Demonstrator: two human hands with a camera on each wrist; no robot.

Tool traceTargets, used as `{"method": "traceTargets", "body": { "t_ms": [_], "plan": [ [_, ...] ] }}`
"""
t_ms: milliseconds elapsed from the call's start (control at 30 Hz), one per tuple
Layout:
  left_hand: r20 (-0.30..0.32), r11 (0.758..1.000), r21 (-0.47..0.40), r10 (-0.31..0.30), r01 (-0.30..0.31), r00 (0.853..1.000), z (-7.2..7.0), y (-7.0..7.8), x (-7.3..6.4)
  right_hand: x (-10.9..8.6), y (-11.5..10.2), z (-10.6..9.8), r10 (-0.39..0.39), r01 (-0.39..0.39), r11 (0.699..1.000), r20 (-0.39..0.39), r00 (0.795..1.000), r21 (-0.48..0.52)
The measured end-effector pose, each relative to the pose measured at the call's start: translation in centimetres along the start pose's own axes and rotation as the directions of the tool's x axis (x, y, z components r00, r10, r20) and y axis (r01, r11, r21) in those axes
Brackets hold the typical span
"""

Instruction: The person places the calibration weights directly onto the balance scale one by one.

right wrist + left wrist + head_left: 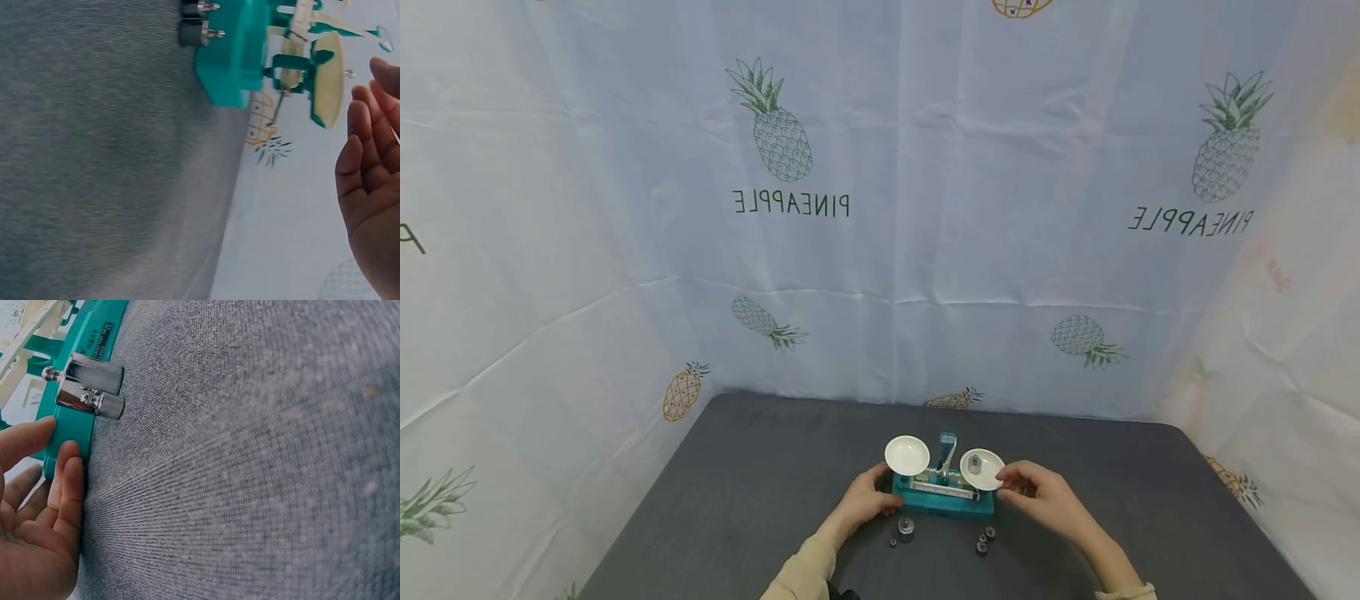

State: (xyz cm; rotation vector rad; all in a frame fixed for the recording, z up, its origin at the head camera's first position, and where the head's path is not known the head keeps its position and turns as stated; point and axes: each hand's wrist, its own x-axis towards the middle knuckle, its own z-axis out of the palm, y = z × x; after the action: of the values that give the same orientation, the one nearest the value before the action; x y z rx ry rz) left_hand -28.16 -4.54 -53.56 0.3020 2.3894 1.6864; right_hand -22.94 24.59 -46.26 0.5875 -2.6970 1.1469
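Note:
A teal balance scale [936, 502] with two white pans stands on the dark table. My left hand [862, 500] holds the left end of its base, thumb at the front; in the left wrist view the fingers [72, 487] curl low beside that end. On the right pan [990, 479] stands a metal weight [974, 464]. The left pan [907, 456] holds nothing. My right hand [1041, 496] is at the right pan's outer rim, fingers loosely bent with nothing between them. In the right wrist view a gap shows between the fingertips [357, 94] and the pan [330, 78].
In front of the base stand a larger metal weight [906, 528] and a tiny one [892, 542] on the left, with three small weights [982, 547] on the right. A cloth with printed pineapples [782, 146] hangs behind the table [775, 467].

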Motion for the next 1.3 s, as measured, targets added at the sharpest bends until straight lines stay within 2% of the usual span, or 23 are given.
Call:
{"method": "traceTargets", "body": {
  "t_ms": [333,533,733,900,1300],
  "plan": [
    [0.002,1.0,0.003,0.004,-0.004,1.0,-0.1,0.1,-0.1,-1.1,1.5,1.0,0.073,-0.083,0.994,0.142,0.987,0.069],
    [0.004,1.0,-0.001,0.009,-0.009,1.0,-0.1,0.1,-0.1,-1.4,1.6,1.4,0.07,-0.082,0.995,0.201,0.977,0.053],
    [0.004,1.0,0.005,0.007,-0.007,1.0,-0.1,0.1,0.0,-1.5,3.0,2.2,0.063,-0.095,0.99,0.263,0.963,0.109],
    [0.002,1.0,0.001,0.003,-0.003,1.0,-0.2,0.1,0.0,-1.4,3.4,2.6,0.063,-0.1,0.989,0.296,0.953,0.112],
    [0.009,1.0,-0.009,0.008,-0.007,1.0,-0.2,0.1,-0.2,-1.0,3.9,3.2,0.091,-0.152,0.981,0.402,0.911,0.122]
  ]
}}
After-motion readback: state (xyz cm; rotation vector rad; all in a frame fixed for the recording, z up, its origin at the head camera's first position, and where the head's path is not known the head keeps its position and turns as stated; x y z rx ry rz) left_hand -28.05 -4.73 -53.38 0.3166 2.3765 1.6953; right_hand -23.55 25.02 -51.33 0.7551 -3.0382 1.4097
